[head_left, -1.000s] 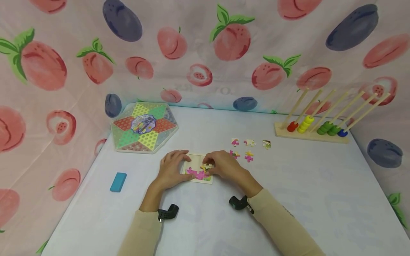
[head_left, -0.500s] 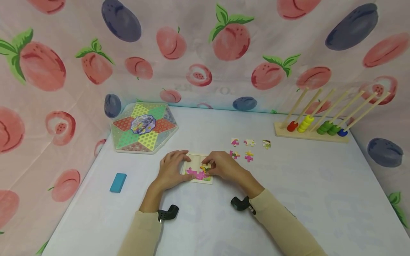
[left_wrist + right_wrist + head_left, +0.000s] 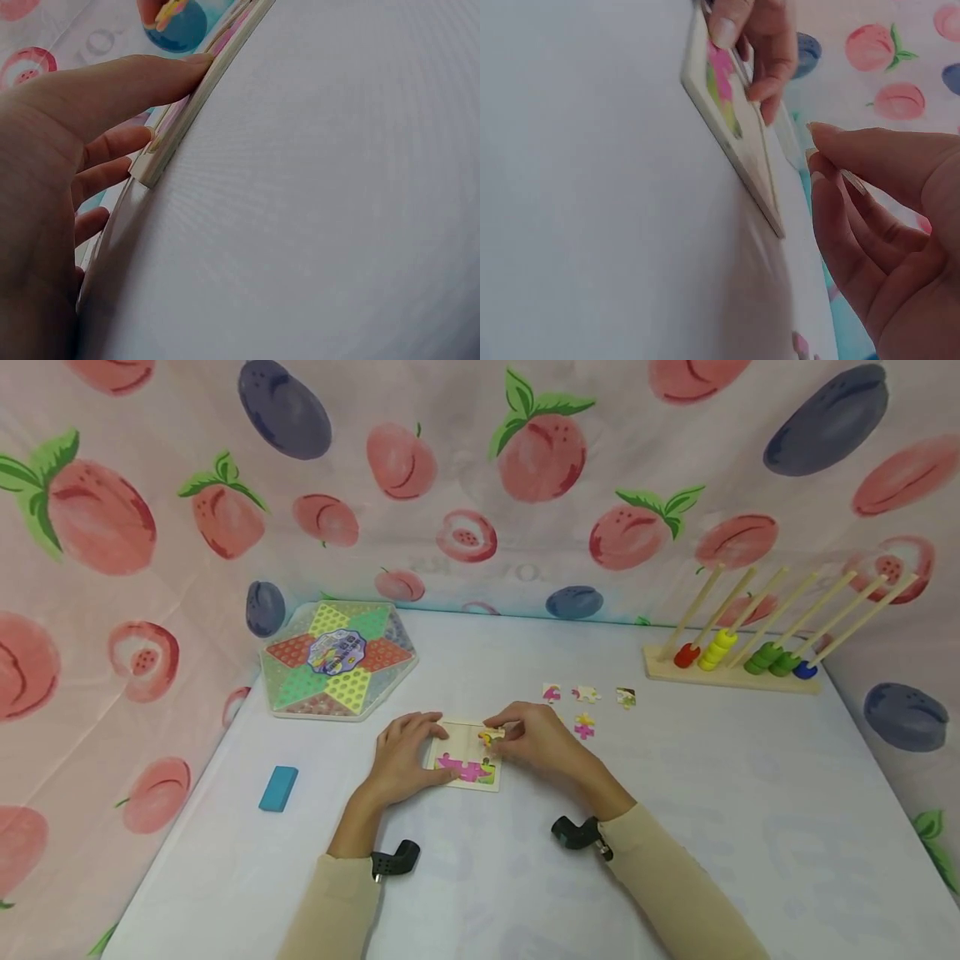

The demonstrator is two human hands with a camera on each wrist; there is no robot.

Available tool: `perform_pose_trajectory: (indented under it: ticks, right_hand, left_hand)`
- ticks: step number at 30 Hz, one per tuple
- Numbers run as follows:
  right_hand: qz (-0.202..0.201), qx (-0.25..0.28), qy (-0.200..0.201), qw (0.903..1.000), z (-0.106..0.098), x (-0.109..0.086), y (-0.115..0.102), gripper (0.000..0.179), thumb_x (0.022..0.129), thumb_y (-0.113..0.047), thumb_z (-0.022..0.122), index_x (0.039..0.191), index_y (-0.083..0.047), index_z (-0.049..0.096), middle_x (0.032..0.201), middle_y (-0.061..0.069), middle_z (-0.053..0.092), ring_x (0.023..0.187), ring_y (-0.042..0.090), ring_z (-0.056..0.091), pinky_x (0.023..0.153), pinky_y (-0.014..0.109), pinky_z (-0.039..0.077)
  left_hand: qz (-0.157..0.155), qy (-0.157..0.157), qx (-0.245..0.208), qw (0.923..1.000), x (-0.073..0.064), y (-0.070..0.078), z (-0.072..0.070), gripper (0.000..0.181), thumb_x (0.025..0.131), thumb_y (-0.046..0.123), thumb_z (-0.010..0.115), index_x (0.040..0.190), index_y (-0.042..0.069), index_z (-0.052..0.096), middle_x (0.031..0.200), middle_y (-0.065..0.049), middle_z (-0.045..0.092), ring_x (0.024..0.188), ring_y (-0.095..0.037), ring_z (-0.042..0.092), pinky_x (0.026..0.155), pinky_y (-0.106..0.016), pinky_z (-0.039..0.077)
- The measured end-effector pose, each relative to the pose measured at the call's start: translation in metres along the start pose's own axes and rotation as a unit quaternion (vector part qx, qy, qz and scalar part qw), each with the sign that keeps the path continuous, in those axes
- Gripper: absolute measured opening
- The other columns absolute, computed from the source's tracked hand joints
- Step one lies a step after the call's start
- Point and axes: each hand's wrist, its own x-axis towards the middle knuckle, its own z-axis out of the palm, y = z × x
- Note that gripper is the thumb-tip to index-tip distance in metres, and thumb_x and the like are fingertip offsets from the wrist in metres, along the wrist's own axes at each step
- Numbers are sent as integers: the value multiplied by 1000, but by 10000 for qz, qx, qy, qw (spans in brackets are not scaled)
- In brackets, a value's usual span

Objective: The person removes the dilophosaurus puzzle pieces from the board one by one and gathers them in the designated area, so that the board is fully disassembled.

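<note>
While my left hand (image 3: 406, 756) grips the wooden puzzle tray (image 3: 459, 740) by thumb and fingers, my right hand (image 3: 542, 742) pinches a partly yellow piece (image 3: 487, 739) over its right side. Loose pieces (image 3: 584, 727) lie on the worktop (image 3: 675, 827), just beyond my right hand.

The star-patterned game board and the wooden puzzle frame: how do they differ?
Shape: the game board is six-sided, while the puzzle frame has four sides.
Size: the game board is clearly larger than the puzzle frame.
Colour: the game board shows red, yellow and green areas; the puzzle frame is pale wood, with mostly pink pieces along its near side.
Both lie flat on the white table.
</note>
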Motion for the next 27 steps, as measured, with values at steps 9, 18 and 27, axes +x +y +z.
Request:
perform_pose_trajectory:
  ticks: [9,18,27]
  right_hand:
    - [116,194,408,9989,-42,-13,24,39,87,-10,79,126,-7,72,119,13,70,81,19,72,62,23,59]
    - [936,228,850,9917,-93,-38,37,33,86,-17,82,115,-10,69,110,18,76,81,24,78,67,25,58]
    - [1383,-40,1146,9837,-123,-70,64,35,88,-27,81,115,-6,72,101,18,80,83,28,79,70,21,57]
  left_hand:
    - [2,14,-26,10000,0,1,1,51,75,34,89,117,20,63,160,-3,45,151,-33,25,123,-59,11]
    - [20,35,-22,10000,0,0,0,51,75,34,89,116,20,63,159,-3,46,151,-34,26,122,-59,12]
    - [25,42,26,10000,0,-1,1,51,75,36,88,116,21,63,159,-3,46,151,-34,26,122,-59,13]
